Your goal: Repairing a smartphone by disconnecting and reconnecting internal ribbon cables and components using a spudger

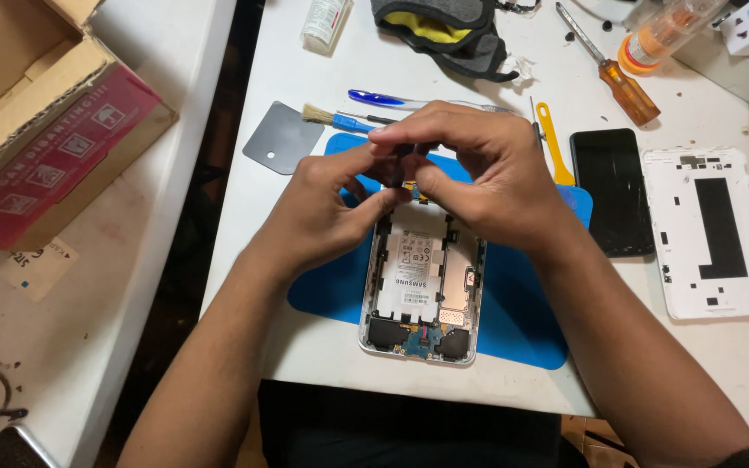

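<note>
On the tabletop, largest first:

Tabletop [322, 347]: white, carrying everything named below except the box.
Cardboard box [36, 130]: open, with a red printed side, on a second white surface to the left, well apart from the hands.
Blue mat [522, 321]: lies under the opened device.
Opened tablet [424, 286]: back removed, white battery and circuit boards showing, upright on the mat; its top end is hidden under the hands.
White back cover [713, 230]: lies inside-up at the right edge.
Black screen panel [610, 191]: just left of the cover.
Grey pouch [444, 30]: at the far edge, yellow lining showing.
Screwdriver [617, 74]: amber handle, far right.
Grey scraper card [283, 137], small brush [340, 119], blue pen [392, 100], yellow pry tool [554, 143]: spread just beyond the hands.
Left hand [322, 208]: fingers curled and pinched against the right hand over the tablet's top edge.
Right hand [487, 178]: fingers closed on a small dark part [402, 169]; what it is cannot be told.
</note>
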